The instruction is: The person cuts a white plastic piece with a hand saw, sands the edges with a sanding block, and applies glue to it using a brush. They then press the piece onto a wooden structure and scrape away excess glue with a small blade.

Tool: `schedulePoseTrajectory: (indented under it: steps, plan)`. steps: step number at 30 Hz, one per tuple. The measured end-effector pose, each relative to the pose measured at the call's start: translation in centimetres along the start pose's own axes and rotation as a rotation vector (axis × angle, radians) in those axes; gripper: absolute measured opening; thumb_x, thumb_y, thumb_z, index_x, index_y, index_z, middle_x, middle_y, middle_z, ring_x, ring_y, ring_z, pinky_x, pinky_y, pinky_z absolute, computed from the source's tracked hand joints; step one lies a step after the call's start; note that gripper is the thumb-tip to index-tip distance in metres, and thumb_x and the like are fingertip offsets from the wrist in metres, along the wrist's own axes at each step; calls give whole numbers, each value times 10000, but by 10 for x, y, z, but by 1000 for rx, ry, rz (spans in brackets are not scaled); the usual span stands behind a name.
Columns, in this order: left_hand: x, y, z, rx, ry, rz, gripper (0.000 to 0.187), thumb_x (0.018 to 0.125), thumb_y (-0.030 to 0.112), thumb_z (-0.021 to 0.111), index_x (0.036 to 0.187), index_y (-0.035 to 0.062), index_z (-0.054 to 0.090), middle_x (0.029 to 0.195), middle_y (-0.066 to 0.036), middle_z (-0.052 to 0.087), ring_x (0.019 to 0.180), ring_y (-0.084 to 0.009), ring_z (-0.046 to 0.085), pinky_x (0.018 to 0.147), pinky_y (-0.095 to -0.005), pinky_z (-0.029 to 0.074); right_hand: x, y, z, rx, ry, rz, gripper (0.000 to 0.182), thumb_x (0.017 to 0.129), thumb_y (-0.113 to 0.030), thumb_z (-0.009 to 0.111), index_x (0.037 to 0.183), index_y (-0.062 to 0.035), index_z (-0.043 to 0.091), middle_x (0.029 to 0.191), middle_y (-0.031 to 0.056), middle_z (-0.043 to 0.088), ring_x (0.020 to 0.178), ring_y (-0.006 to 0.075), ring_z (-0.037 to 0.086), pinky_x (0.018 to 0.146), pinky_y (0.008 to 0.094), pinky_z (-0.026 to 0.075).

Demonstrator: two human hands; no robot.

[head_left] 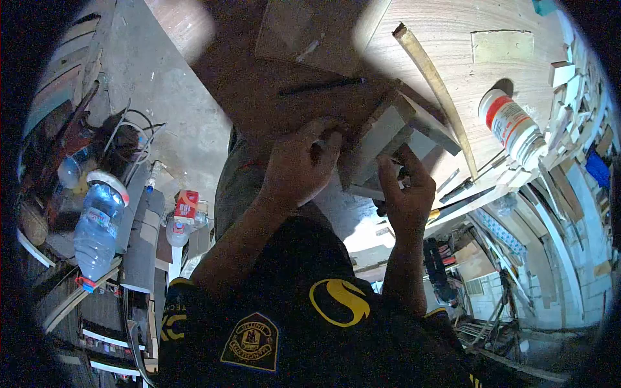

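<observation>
A small open wooden box with pale, flat sides stands tilted before me at the near side of the wood-grain table. My right hand is closed at its near opening, thumb and forefinger against a side panel; a small dark spot shows between the fingers. To the left of the box, my left hand has its thumb and fingers curled together in a pinch. Whatever is between those fingertips is in shadow. Beyond both hands a dark pen-like stick lies on the table.
A curved wooden strip lies past the box. Right of it, a white bottle with a red band rests near wood offcuts. On my left are a plastic water bottle and a red-and-white box.
</observation>
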State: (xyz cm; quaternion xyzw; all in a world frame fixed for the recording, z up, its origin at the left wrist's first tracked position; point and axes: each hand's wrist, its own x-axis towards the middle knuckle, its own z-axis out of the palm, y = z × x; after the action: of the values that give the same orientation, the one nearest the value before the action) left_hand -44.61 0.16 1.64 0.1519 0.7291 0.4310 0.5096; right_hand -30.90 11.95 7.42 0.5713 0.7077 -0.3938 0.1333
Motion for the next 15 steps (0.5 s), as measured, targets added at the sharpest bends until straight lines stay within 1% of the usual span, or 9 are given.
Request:
schedulePoseTrajectory:
  steps: [4, 5, 6, 7, 9, 11, 13, 14, 15]
  plan:
    - [-3, 5, -4, -43, 30, -67, 243, 907, 211, 590, 1064, 30, 634, 821, -177, 682, 678, -264, 693, 624, -364, 538, -5, -8, -6, 88, 15, -16, 419, 855, -294, 677, 1193, -56, 614, 1010, 137, 684, 828, 240, 636, 719, 342, 493]
    - [-4, 4, -7, -36, 34, -59, 243, 907, 211, 590, 1064, 30, 634, 821, -177, 682, 678, -264, 693, 624, -364, 538, -6, -13, -12, 211, 12, -24, 450, 893, -314, 612, 1252, -45, 574, 1019, 136, 674, 831, 196, 606, 733, 322, 485]
    - [-6, 2, -10, 28, 55, 3, 242, 906, 205, 591, 1068, 31, 632, 789, -172, 675, 644, -265, 682, 609, -370, 533, -9, -16, -17, 334, 11, -30, 484, 932, -335, 547, 1310, -34, 534, 1028, 135, 664, 834, 153, 575, 747, 302, 478]
    - [-7, 0, -12, 90, 74, 68, 240, 906, 200, 592, 1073, 32, 629, 756, -167, 667, 609, -267, 671, 593, -376, 527, -12, -17, -21, 340, 21, -34, 484, 932, -335, 547, 1310, -34, 534, 1028, 135, 664, 834, 153, 575, 747, 302, 478]
    - [-10, -7, -18, 160, 64, 109, 247, 905, 196, 593, 1092, 35, 618, 756, -172, 657, 602, -272, 659, 596, -381, 523, -18, -20, -31, 374, 22, 20, 508, 961, -382, 472, 1338, -43, 510, 1038, 136, 661, 890, 158, 563, 807, 307, 464]
    - [-14, -8, -24, 236, 57, 156, 257, 905, 191, 595, 1111, 39, 607, 756, -177, 647, 594, -276, 648, 599, -386, 519, -22, -2, -36, 339, 59, -53, 500, 981, -371, 439, 1334, -24, 506, 1030, 142, 662, 878, 152, 568, 812, 296, 458]
    - [-19, -5, -32, 262, 119, 293, 268, 908, 180, 590, 1145, 54, 581, 877, -202, 638, 706, -316, 646, 641, -392, 518, -35, 12, -41, 499, 77, -79, 489, 999, -352, 404, 1330, -5, 501, 1020, 132, 669, 865, 134, 575, 778, 265, 438]
    - [-21, -8, -36, 276, 114, 322, 268, 908, 180, 590, 1145, 54, 581, 877, -202, 638, 706, -316, 646, 641, -392, 518, -45, 5, -48, 543, 96, -101, 385, 998, -187, 466, 1304, 41, 510, 1092, 97, 653, 916, 141, 579, 852, 254, 433]
    - [-22, -15, -41, 401, 189, 397, 273, 909, 179, 588, 1151, 54, 568, 942, -213, 625, 781, -337, 637, 662, -399, 520, -53, 6, -50, 500, 151, -89, 377, 1002, -205, 457, 1301, 12, 529, 1072, 101, 654, 900, 122, 565, 842, 242, 429]
